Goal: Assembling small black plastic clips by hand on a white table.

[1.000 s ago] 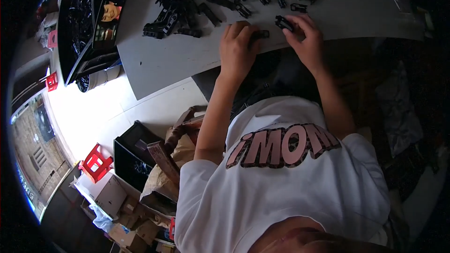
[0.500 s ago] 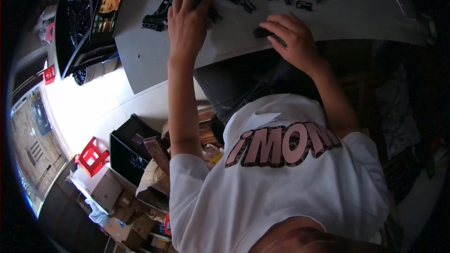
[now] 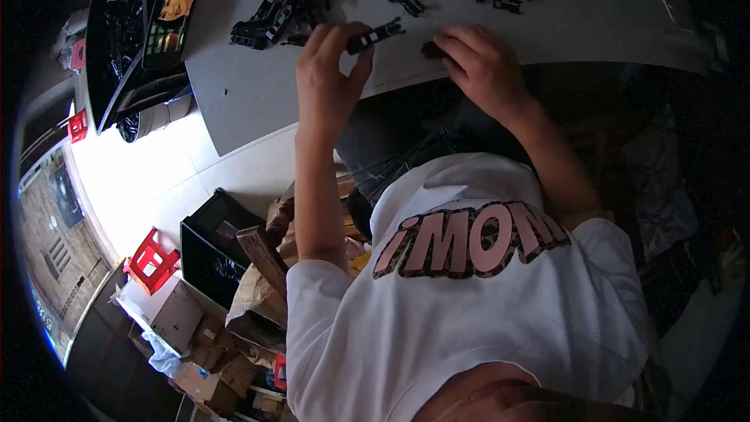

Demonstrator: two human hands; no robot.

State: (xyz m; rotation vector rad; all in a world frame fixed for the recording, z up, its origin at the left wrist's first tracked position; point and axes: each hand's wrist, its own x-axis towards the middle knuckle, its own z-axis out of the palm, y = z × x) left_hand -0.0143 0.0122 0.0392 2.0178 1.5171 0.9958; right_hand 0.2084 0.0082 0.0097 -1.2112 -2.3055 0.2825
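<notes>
Left hand (image 3: pixel 324 70) clamps a black part (image 3: pixel 380 33), right hand (image 3: pixel 486 66) a dark piece (image 3: pixel 431 50), over the desk (image 3: pixel 234 105); seemingly a two-handed handling step, the next move calling for steady alignment.

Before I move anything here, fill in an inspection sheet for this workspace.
Surface: grey table, with a small dark speck near its left side.
Job's things: a long black part and a smaller dark piece, both in hand; loose black parts heaped and scattered farther back on the table.
Clutter: black crate, red stool and cardboard boxes at lower left.
Hands: left hand holds the long black part; right hand pinches the dark piece, mostly hidden by its fingers.
Cables: nothing seen.
Surroundings: lit screen at the table's left; dim area at right.
</notes>
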